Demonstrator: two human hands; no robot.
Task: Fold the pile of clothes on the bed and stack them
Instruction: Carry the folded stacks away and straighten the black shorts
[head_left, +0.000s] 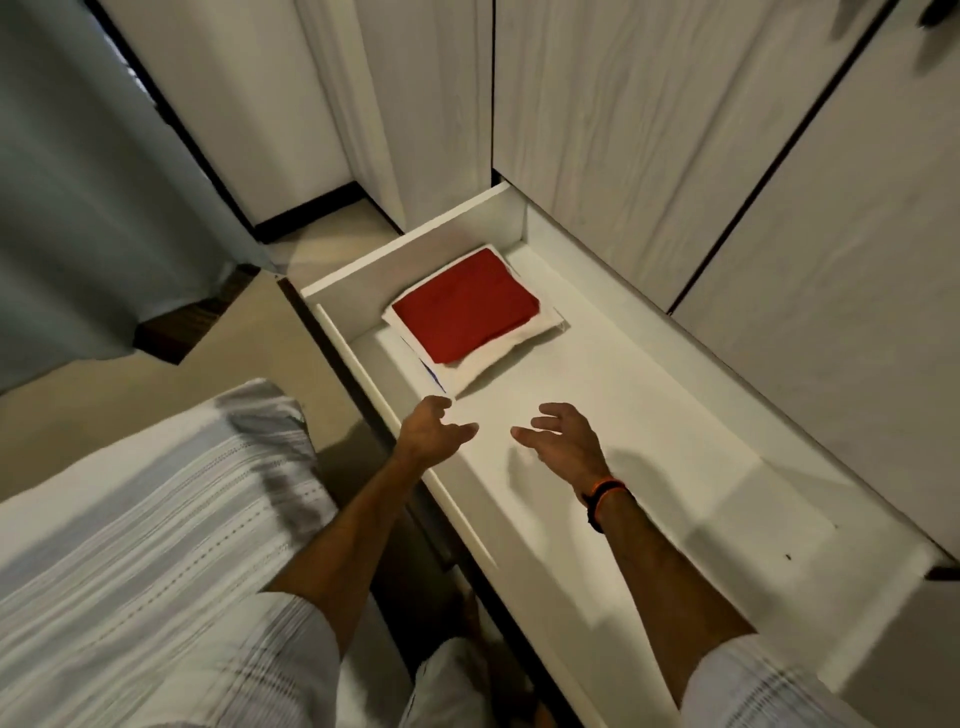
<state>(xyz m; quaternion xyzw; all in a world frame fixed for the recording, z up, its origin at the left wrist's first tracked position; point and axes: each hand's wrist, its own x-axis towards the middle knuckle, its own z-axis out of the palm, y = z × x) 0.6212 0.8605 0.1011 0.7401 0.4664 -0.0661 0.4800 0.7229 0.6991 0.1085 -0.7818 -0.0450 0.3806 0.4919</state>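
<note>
A stack of folded clothes lies at the far end of an open white drawer (649, 441). A red folded garment (465, 306) is on top, over a white folded garment (511, 345), with a blue edge showing beneath at the left. My left hand (431, 431) hovers over the drawer's left rim, fingers loosely curled and holding nothing. My right hand (563, 441) hovers above the drawer floor, fingers spread and empty, with an orange and black band on the wrist. Both hands are a short way in front of the stack and apart from it.
White wardrobe doors (649, 130) rise behind and to the right of the drawer. A bed with a striped white cover (145, 519) lies at the lower left. A grey-blue curtain (67, 182) hangs at the far left over beige floor (249, 364).
</note>
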